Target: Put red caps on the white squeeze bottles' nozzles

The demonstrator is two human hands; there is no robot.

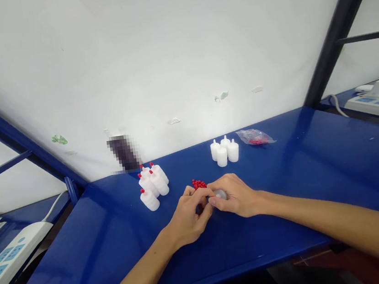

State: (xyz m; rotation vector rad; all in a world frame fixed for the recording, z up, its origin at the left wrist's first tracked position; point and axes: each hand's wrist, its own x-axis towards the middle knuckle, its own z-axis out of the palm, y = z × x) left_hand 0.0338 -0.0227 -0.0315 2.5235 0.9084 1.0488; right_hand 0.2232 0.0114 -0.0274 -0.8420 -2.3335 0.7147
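Greyish-white, rounded bottle (221,195) — right hand (235,194) clamped round it; left hand (190,215) close beside, fingertips' grip unclear.

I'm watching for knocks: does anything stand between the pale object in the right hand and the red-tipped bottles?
Yes: the left hand stands in the way, close beside the pale object. The red pieces lie just beyond that hand, near the straight line to the red-tipped bottles.

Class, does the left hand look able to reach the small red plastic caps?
Likely yes: the small red plastic caps lie just beyond the left hand, with nothing visible blocking between.
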